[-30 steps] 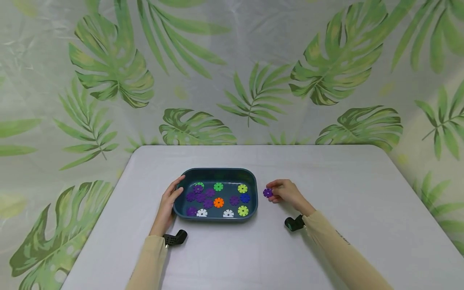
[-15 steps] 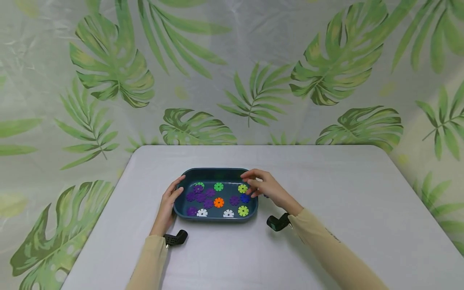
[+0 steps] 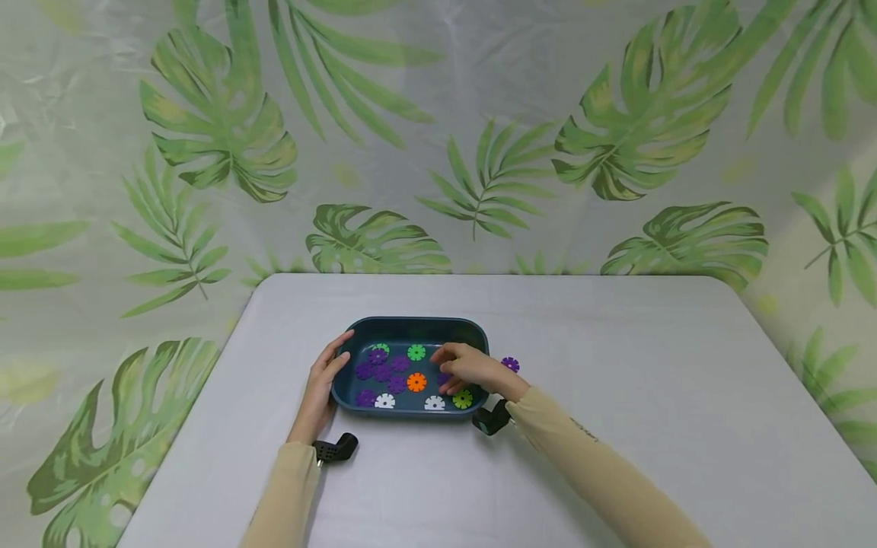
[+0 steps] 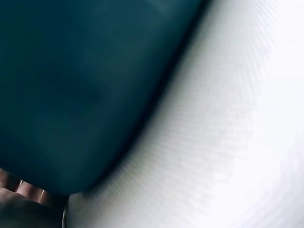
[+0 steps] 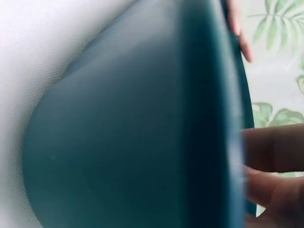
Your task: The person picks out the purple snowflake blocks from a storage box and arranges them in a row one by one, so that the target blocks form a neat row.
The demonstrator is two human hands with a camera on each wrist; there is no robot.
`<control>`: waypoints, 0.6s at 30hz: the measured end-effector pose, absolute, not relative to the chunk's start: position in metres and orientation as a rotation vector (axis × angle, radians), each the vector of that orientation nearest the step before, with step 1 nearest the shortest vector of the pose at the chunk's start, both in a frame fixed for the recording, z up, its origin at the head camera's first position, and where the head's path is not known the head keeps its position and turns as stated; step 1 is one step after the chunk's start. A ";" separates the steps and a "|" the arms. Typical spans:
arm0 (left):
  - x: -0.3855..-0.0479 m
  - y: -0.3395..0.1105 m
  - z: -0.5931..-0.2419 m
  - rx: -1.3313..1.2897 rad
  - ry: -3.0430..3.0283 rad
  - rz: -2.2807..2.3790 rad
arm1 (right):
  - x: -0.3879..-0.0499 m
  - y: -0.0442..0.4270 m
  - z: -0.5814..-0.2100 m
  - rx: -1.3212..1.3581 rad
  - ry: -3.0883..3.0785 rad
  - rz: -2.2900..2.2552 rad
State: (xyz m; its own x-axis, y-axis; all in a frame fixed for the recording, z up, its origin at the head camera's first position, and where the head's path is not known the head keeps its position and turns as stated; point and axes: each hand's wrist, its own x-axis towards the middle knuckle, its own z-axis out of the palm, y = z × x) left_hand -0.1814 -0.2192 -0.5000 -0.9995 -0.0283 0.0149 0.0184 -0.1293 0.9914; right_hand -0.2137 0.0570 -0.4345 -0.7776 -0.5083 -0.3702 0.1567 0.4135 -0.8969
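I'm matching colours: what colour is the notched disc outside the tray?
The disc is purple, seen best in the head view.

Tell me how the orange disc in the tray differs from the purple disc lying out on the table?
The orange disc is bright orange, while the purple disc is deep purple. The orange disc lies inside the tray among other discs; the purple disc lies alone on the table, just right of the tray. Both are flat and round, with notched edges.
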 end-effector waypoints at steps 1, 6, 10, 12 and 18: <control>-0.181 -0.219 -0.500 0.011 -2.053 -2.336 | -0.214 0.056 -0.435 -0.281 2.069 -1.375; -0.182 -0.219 -0.501 0.008 -2.050 -2.334 | -0.213 0.050 -0.436 -0.234 2.131 -1.310; -0.183 -0.219 -0.501 0.007 -2.054 -2.327 | -0.212 0.047 -0.439 -0.222 2.161 -1.302; -0.183 -0.219 -0.501 0.003 -2.056 -2.325 | -0.212 0.046 -0.440 -0.217 2.183 -1.294; -0.181 -0.218 -0.498 0.024 -2.062 -2.331 | -0.211 0.043 -0.445 -0.245 2.282 -1.230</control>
